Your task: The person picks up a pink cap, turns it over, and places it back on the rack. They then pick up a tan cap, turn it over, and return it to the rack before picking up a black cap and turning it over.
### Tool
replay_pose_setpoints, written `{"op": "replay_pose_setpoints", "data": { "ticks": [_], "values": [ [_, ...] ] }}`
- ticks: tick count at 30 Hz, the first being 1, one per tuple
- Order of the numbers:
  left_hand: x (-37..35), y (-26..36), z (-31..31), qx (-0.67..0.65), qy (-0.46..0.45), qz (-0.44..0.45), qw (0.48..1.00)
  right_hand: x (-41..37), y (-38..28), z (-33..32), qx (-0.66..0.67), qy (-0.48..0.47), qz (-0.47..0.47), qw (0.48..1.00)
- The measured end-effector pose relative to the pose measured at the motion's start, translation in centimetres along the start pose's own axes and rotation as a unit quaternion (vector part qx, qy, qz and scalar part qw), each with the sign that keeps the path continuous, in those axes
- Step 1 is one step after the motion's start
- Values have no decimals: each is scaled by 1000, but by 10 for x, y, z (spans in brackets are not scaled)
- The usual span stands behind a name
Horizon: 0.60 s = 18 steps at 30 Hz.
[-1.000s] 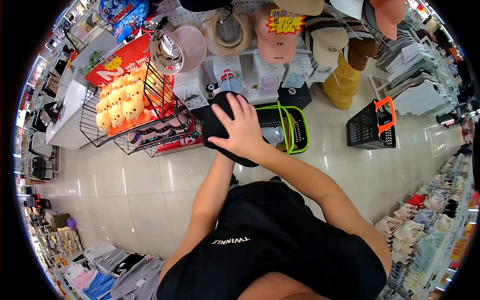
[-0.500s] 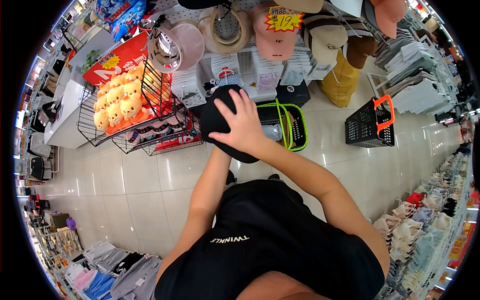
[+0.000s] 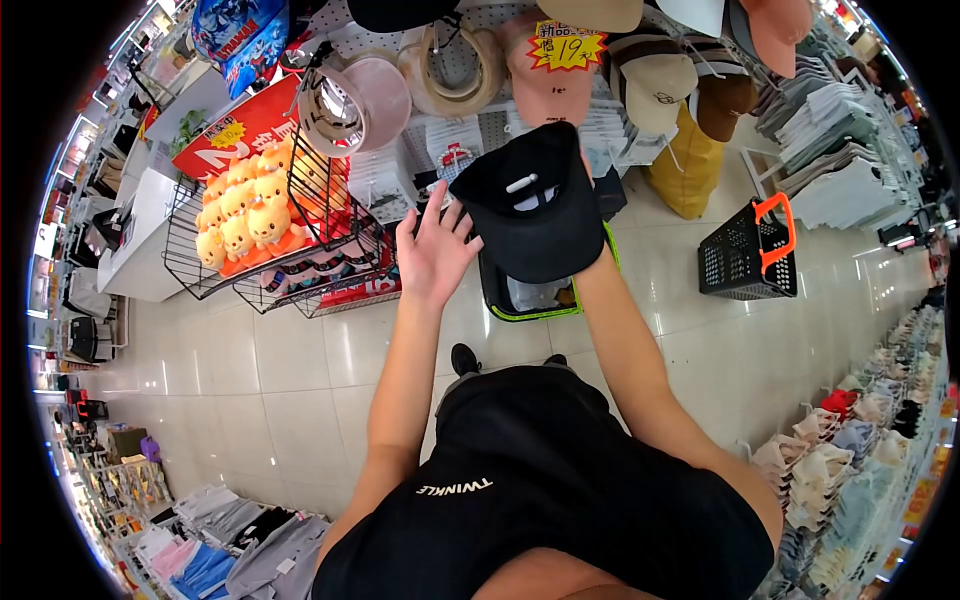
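A black baseball cap point(image 3: 535, 235) is held up in front of me, its inside showing and its brim toward me. A white tag lies in the crown by the back opening. My right hand point(image 3: 597, 272) grips the cap from behind at its right side; most of the fingers are hidden by it. Just left of the cap, my left hand point(image 3: 435, 250) is open, palm up and fingers spread, holding nothing. Below the cap stands a black shopping basket point(image 3: 530, 316) with a green rim and some clear wrapping inside.
Caps and visors, including a pink cap point(image 3: 548, 85), hang on the pegboard ahead. Orange plush toys point(image 3: 265, 215) fill a wire rack point(image 3: 200, 285) at left. A black basket with an orange handle point(image 3: 745, 255) stands on the floor at right. Clothing racks line both sides.
The cap has turned from its outside to its inside and moved right. My left hand has come off it and opened to the left; my right hand now supports it from behind.
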<state>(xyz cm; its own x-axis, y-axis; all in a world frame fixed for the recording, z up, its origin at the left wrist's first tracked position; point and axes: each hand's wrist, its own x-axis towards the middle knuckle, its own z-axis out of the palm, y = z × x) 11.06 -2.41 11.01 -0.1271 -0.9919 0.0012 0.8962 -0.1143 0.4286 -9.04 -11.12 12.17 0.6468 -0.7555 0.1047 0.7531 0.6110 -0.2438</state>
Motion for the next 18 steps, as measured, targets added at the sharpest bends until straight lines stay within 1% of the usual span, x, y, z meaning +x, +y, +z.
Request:
{"op": "replay_pose_setpoints", "data": {
  "ticks": [2,3,5,7,12,18],
  "values": [
    [-7,1,9,24,-5,9,1000,-8,6,-2,25,-23,-10,999],
    [-11,1,13,37,11,15,999,-10,9,-5,31,-26,-16,999],
    [-17,-1,18,51,28,21,998,-14,15,-9,26,-24,-32,999],
    [-21,-4,19,57,16,29,998,-18,20,-13,17,-17,-42,999],
    [-22,-6,1,39,28,32,998,-22,26,-17,-4,-4,-68,998],
    [-23,-4,1,35,35,35,998,-27,28,-15,-37,8,-93,995]
  ]
}}
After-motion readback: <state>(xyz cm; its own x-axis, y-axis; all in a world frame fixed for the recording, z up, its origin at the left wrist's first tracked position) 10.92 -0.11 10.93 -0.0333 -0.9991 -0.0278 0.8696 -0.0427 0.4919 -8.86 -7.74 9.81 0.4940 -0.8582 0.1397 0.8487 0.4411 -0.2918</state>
